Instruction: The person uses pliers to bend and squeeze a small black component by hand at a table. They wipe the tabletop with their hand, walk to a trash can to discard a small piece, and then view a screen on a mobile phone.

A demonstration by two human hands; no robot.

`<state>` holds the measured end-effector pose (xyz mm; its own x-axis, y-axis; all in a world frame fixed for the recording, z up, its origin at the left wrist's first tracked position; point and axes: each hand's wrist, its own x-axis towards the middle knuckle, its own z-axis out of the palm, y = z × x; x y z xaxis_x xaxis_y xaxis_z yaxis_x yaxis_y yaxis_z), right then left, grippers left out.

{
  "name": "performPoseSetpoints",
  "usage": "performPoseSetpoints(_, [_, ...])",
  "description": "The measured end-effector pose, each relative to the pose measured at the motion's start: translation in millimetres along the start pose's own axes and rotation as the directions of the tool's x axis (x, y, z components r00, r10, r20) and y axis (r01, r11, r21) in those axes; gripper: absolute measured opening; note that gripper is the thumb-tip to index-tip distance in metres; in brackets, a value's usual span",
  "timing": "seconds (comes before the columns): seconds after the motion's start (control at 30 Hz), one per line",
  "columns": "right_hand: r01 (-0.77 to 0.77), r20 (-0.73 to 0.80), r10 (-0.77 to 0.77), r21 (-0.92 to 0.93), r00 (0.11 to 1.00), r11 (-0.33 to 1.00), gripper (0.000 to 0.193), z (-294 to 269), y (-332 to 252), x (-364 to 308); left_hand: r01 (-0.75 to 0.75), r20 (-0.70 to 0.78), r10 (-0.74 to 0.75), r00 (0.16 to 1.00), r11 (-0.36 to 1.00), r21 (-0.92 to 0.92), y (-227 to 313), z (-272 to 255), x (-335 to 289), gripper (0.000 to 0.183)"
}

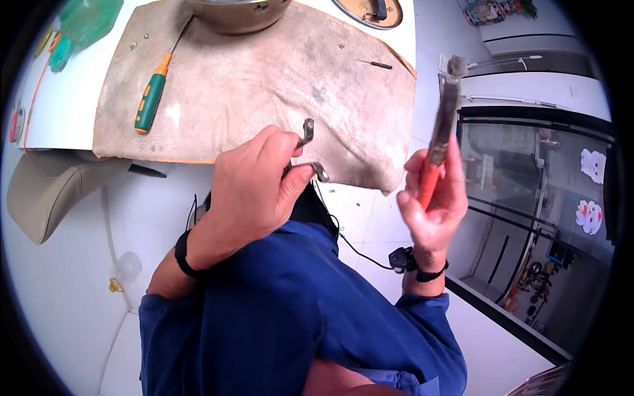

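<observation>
My left hand (pixel 254 181) is closed on a small dark metal bracket (pixel 308 130), whose two bent ends stick out past the thumb and fingers, just above the near edge of a beige cloth (pixel 224 99). The hand covers the rest of the bracket. Off to the right, beyond the cloth, my right hand (pixel 437 204) grips the orange handle of a tool with a long, flat, dark head (pixel 444 122) pointing up. I cannot make out the exact kind of tool. A green and orange screwdriver (pixel 151 102) lies on the cloth to the left.
A steel pot (pixel 241 16) stands at the far edge of the cloth, near a round lid (pixel 363 10). A thin black-handled tool (pixel 381 65) and small metal bits (pixel 342 45) lie on the cloth. A beige padded seat (pixel 53 191) is at left, a black-framed glass cabinet (pixel 502 158) at right.
</observation>
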<state>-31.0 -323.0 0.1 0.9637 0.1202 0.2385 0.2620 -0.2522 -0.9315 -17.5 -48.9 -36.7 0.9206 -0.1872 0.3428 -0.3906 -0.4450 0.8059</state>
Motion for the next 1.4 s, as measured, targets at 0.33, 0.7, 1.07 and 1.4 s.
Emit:
performPoseSetpoints(0.33, [0.096, 0.190, -0.072, -0.119, 0.979, 0.988, 0.083, 6, 16, -7, -0.076, 0.018, 0.074, 0.997, 0.970, 0.232, 15, -10, 5, 0.038])
performPoseSetpoints(0.7, [0.108, 0.358, -0.051, -0.142, 0.932, 0.984, 0.083, 18, 4, -1, -0.126, 0.011, 0.127, 0.992, 0.964, 0.233, 20, -15, 7, 0.041])
performPoseSetpoints(1.07, [0.174, -0.028, -0.175, -0.040, 0.984, 0.984, 0.081, 18, 9, -17, -0.132, 0.001, 0.135, 0.991, 0.968, 0.215, 19, -16, 7, 0.043])
performPoseSetpoints(1.4, [0.097, -0.129, -0.096, 0.004, 0.987, 0.995, 0.094, 8, -3, -8, -0.083, -0.039, 0.093, 0.995, 0.977, 0.198, 13, -14, 10, 0.033])
